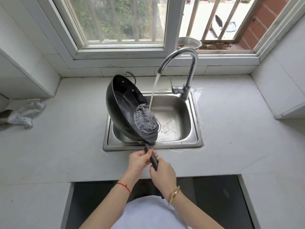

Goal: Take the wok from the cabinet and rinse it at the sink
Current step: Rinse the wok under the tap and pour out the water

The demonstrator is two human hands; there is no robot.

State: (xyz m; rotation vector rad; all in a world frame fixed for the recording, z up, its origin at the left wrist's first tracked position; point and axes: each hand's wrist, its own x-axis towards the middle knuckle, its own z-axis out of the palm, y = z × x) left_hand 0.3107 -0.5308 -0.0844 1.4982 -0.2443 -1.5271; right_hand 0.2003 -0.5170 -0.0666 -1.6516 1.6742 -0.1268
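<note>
Two hands hold one handle at the near edge of the tabletop (231, 129). The right hand (162, 171) wraps its grip round the near end of the wok's straight black handle (152, 157), and the left hand (140, 161) closes its grip on the same handle just beyond, nearer the pan. From both grips the wok (125, 103) lies away and to the left: its long axis runs from the handle at the sink's near rim up to the small loop handle (131, 76) at the far left, above the far edge of the basin. It is tipped steeply on edge, open side facing right, its low rim down inside the sink (194, 123).

Water pools in the low part of the wok, churning where the stream (154, 90) strikes it; some appears to spill over toward the drain (159, 126). The basin itself holds only a thin rippling sheet of water. Farther on, the tap (189, 66) arches over from the far right corner and is running. Any further tilt turns on rolling the handle, which both hands are placed to do.
</note>
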